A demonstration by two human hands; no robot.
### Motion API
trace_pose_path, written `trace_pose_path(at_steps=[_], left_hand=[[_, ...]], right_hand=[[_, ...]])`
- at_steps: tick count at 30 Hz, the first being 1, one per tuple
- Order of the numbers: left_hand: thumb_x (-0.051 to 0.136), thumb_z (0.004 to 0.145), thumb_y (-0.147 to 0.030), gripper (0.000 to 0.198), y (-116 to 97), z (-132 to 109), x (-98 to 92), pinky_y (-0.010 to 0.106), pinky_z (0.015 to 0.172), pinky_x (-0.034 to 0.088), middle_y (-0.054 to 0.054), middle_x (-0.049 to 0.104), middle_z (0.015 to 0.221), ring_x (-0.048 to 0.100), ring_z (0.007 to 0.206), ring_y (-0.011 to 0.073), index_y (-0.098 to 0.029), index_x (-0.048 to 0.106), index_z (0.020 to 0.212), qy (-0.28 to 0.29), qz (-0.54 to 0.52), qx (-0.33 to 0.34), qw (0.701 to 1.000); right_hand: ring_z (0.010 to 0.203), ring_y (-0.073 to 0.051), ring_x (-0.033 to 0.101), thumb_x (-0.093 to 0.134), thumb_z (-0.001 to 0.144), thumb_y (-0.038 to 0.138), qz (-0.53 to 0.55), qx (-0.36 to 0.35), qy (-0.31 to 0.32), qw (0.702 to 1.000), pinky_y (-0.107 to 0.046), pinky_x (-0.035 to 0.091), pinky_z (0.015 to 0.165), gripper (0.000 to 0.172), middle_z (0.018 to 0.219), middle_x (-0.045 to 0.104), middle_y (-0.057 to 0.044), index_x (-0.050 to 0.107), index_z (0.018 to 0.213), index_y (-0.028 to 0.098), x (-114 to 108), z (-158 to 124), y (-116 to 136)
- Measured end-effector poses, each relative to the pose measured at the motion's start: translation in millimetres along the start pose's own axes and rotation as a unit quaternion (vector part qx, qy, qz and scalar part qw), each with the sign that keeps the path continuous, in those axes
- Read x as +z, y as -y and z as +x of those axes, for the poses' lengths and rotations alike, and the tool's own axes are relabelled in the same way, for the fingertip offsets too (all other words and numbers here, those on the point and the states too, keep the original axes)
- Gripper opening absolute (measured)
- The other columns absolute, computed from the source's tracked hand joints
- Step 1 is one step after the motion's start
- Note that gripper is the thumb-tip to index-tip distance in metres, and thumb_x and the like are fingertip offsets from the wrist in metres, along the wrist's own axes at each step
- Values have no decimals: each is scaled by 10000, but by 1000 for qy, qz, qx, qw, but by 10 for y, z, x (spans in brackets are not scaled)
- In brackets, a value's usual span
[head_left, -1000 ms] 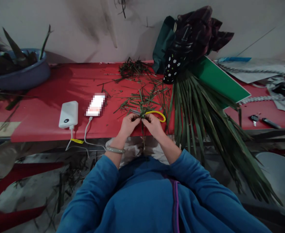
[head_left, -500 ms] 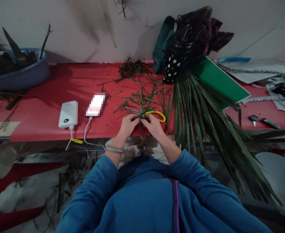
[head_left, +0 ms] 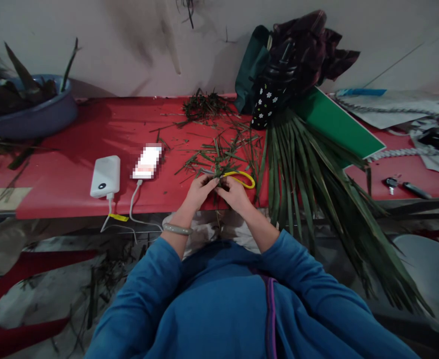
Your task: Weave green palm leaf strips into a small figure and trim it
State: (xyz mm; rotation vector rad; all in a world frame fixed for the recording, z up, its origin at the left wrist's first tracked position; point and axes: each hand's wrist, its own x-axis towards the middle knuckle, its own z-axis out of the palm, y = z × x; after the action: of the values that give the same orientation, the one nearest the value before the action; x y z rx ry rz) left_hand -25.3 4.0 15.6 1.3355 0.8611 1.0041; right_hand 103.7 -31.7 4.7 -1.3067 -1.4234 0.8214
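Note:
My left hand [head_left: 201,190] and my right hand [head_left: 235,193] meet at the front edge of the red-covered table [head_left: 152,199]. Between their fingertips is a small piece of green palm leaf strips [head_left: 218,172], folded or woven; its exact shape is too small to make out. Both hands are closed in a pinch on it. Just beyond my right hand lies a pair of scissors with a yellow handle [head_left: 250,178], partly hidden by the hand and leaf bits. Cut leaf scraps [head_left: 204,158] are scattered behind the hands.
Long palm leaves [head_left: 298,169] hang over the edge at right, beside a green board [head_left: 339,127] and dark bags [head_left: 294,60]. At left are a white power bank [head_left: 105,175], a cabled phone [head_left: 147,162] and a blue basin [head_left: 36,117]. Keys [head_left: 391,184] lie far right.
My fingers have shifted slightly around the leaf piece, and my right fingers curl a little more. The piece has turned slightly; everything else stays put.

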Motion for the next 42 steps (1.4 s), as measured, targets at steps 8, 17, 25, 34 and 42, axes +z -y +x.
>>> trace_pose_path(at_steps=[8, 17, 25, 34, 42], left_hand=[[607, 652, -339, 245, -3, -10, -53, 184, 494, 333, -32, 506, 599, 407, 505, 45, -142, 616, 797, 53, -15, -57, 997], [593, 652, -361, 224, 19, -6, -34, 191, 461, 287, -52, 452, 541, 361, 468, 41, -151, 596, 729, 36, 14, -54, 998], [620, 642, -364, 224, 1, -11, -39, 186, 449, 291, -55, 448, 525, 379, 461, 37, -151, 581, 698, 7, -19, -46, 999], [665, 602, -332, 245, 29, -5, -48, 176, 459, 312, -54, 495, 568, 384, 455, 17, -145, 595, 743, -6, -52, -43, 998], [639, 630, -367, 265, 60, 5, -21, 187, 442, 295, -57, 470, 517, 375, 439, 29, -134, 610, 753, -49, -33, -32, 998]], right_hand=[[678, -147, 552, 491, 741, 385, 52, 38, -43, 997, -265, 448, 589, 220, 688, 585, -9, 576, 809, 194, -34, 11, 36], [520, -131, 475, 492, 731, 431, 34, 54, -100, 993, -259, 389, 497, 239, 536, 492, 20, 543, 663, 207, 26, 8, -87], [475, -114, 459, 472, 753, 419, 38, 54, -99, 993, -248, 375, 477, 227, 543, 489, 32, 526, 711, 203, 13, -19, 3], [672, -156, 548, 499, 742, 323, -100, -7, 4, 995, -284, 407, 646, 156, 724, 615, -16, 570, 742, 184, -11, -46, 141], [643, -143, 521, 484, 743, 276, -110, -23, 11, 994, -261, 385, 621, 119, 677, 575, -1, 553, 720, 182, -14, -40, 96]])
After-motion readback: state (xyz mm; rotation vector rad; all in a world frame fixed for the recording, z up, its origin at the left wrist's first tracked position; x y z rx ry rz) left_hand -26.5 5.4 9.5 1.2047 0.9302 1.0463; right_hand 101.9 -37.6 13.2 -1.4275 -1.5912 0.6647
